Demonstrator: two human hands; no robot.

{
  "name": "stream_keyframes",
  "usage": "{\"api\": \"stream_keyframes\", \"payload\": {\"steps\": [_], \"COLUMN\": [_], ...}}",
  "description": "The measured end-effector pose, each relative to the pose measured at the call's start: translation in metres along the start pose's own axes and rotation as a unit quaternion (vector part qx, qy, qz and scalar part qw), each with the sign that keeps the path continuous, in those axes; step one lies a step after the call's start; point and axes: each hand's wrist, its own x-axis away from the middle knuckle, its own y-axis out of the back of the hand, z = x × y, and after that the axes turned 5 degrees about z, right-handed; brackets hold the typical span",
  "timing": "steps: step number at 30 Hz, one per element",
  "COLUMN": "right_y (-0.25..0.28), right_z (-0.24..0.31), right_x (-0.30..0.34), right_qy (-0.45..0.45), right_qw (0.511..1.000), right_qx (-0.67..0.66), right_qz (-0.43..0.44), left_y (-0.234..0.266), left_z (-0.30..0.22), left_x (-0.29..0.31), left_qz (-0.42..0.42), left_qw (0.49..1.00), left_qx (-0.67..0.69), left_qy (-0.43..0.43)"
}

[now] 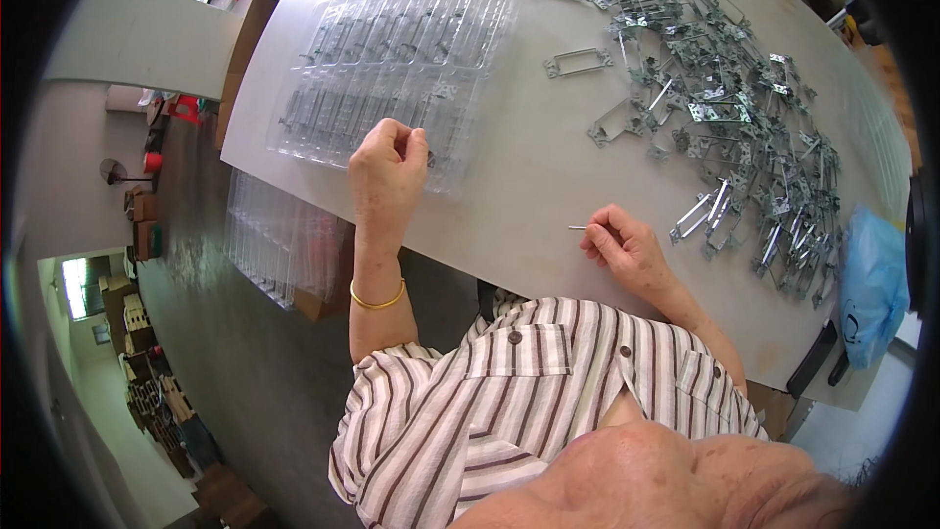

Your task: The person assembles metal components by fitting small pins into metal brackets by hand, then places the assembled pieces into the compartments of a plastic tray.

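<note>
With the left hand [389, 162] clenched on a small part at the near edge of the clear tray [397, 69] and the right hand [624, 247] pinching a thin pin [577, 227] on the table [519, 176], seat each piece squarely, judging by slot alignment

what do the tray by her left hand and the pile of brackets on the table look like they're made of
Tray: thin clear moulded plastic, apparently; the table shows through it and its ribs glint.
Pile of brackets: likely stamped sheet metal, silvery, with bright reflections and flat punched shapes.
</note>
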Motion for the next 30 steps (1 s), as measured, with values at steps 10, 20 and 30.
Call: {"api": "stream_keyframes", "payload": {"steps": [10, 20, 30], "right_y": [0.0, 0.0, 0.007], "right_z": [0.001, 0.002, -0.003], "right_x": [0.0, 0.001, -0.001], "right_qy": [-0.004, -0.007, 0.005], "right_qw": [1.0, 1.0, 1.0], "right_qx": [0.008, 0.013, 0.007], "right_qz": [-0.003, -0.005, 0.007], "left_y": [-0.012, -0.014, -0.06], "left_z": [-0.001, -0.002, -0.069], "left_x": [0.001, 0.003, 0.02], "left_qz": [0.037, 0.029, -0.002], "left_qw": [0.996, 0.987, 0.967], "left_qx": [-0.075, -0.141, -0.023], "left_qy": [-0.028, -0.065, -0.255]}}
